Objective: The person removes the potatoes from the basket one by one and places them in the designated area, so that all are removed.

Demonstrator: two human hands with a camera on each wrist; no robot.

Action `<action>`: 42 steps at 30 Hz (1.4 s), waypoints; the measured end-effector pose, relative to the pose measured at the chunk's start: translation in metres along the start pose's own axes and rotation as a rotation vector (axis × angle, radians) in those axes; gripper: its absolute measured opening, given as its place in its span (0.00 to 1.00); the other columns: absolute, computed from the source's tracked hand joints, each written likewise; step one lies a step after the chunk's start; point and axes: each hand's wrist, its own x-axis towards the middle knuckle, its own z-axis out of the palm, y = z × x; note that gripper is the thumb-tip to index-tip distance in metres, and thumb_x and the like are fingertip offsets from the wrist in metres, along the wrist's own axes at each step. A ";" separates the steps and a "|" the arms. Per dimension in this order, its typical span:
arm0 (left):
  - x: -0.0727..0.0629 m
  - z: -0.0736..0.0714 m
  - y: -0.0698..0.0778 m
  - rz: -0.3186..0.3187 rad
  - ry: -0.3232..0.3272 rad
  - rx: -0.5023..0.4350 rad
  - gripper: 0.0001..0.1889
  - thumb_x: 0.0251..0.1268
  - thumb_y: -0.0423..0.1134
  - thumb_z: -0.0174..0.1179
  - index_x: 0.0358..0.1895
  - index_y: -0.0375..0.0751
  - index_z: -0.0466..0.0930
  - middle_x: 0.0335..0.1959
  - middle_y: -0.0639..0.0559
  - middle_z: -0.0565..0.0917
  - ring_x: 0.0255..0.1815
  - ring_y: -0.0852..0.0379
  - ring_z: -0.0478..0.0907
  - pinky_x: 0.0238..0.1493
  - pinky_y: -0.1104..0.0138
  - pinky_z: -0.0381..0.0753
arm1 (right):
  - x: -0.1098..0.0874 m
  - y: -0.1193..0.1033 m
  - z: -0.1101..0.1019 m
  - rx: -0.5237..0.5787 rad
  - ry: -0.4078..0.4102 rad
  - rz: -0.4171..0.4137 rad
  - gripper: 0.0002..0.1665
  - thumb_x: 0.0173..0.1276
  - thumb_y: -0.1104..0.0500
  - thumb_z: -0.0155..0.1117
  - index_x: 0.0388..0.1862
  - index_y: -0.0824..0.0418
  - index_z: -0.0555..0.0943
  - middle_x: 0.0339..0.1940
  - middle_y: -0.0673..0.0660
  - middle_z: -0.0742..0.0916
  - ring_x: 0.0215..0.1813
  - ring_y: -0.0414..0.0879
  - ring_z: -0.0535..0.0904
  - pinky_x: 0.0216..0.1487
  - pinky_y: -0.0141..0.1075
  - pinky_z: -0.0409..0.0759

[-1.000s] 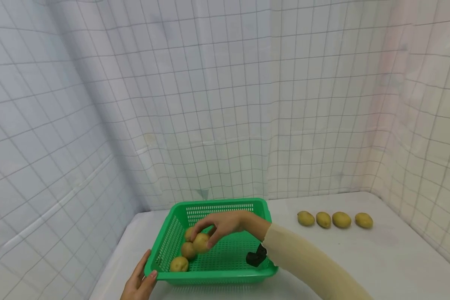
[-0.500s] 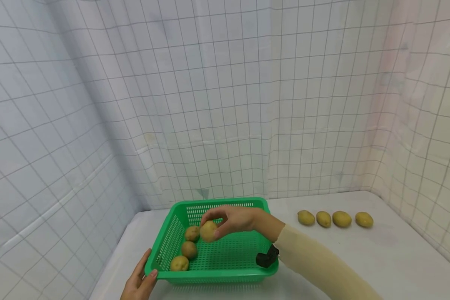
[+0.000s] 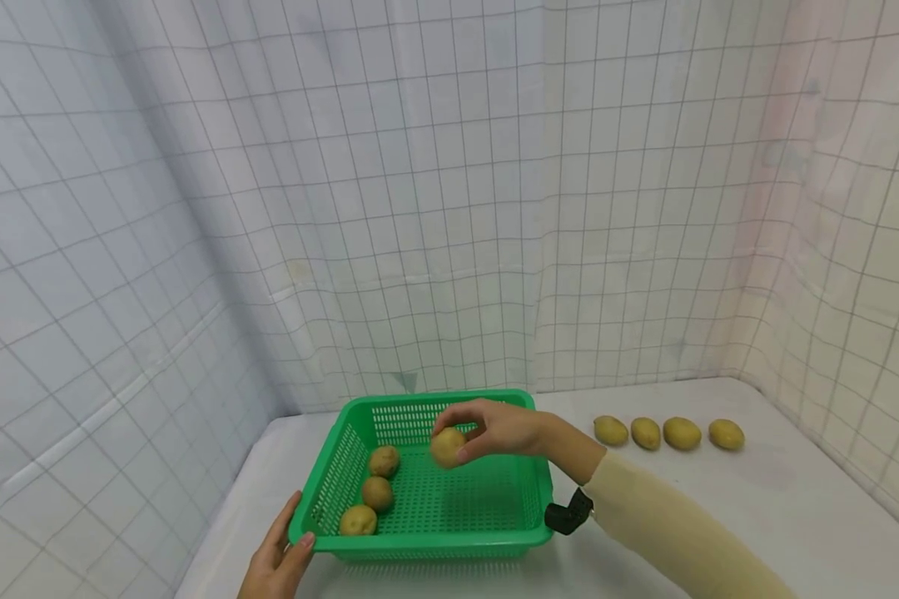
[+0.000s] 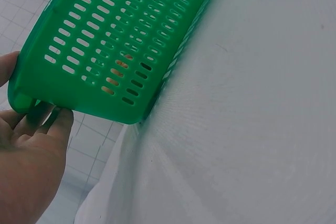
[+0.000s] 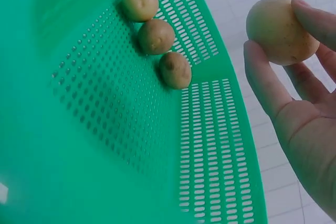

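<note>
Above the green plastic basket (image 3: 427,542), my right hand (image 3: 504,428) pinches a potato (image 3: 448,448) between thumb and fingers; the right wrist view shows this potato (image 5: 281,30) near the fingertips. Three more potatoes lie in a row along the basket's left side: a yellowish one (image 3: 358,521) at the front, a browner one (image 3: 378,494) in the middle and another (image 3: 384,462) behind. At the basket's front left corner my left hand (image 3: 275,557) grips the rim. In the left wrist view, thumb and fingers of that hand (image 4: 37,150) lie on either side of the rim.
On the white table (image 3: 689,516), several yellow potatoes (image 3: 682,433) form a row at the back right, apart from the basket. White cloth walls (image 3: 434,208) with a grid pattern stand behind and at both sides. A black device (image 3: 569,512) is strapped at the right wrist.
My right hand has lifted the potato away from the others and moved it rightward and up over the basket. The left hand has stayed on the rim.
</note>
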 end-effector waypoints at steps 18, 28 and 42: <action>0.000 -0.001 0.001 -0.023 0.018 0.038 0.44 0.82 0.40 0.55 0.83 0.31 0.33 0.81 0.25 0.39 0.55 0.83 0.66 0.56 0.77 0.73 | -0.039 0.009 -0.017 0.018 0.148 0.031 0.23 0.72 0.64 0.70 0.64 0.59 0.78 0.62 0.60 0.80 0.57 0.57 0.80 0.57 0.47 0.82; 0.000 0.001 0.000 0.000 0.008 0.006 0.45 0.82 0.39 0.56 0.83 0.29 0.32 0.80 0.23 0.38 0.54 0.85 0.67 0.55 0.79 0.73 | -0.047 0.017 -0.016 -0.011 0.182 0.070 0.23 0.71 0.62 0.72 0.64 0.57 0.79 0.63 0.58 0.79 0.60 0.58 0.78 0.60 0.48 0.80; 0.001 -0.001 0.000 -0.015 0.014 0.003 0.45 0.81 0.39 0.56 0.83 0.30 0.31 0.80 0.24 0.37 0.53 0.85 0.68 0.54 0.80 0.73 | -0.069 0.028 -0.025 0.061 0.205 0.022 0.23 0.73 0.67 0.68 0.65 0.63 0.77 0.61 0.62 0.77 0.53 0.56 0.76 0.55 0.52 0.81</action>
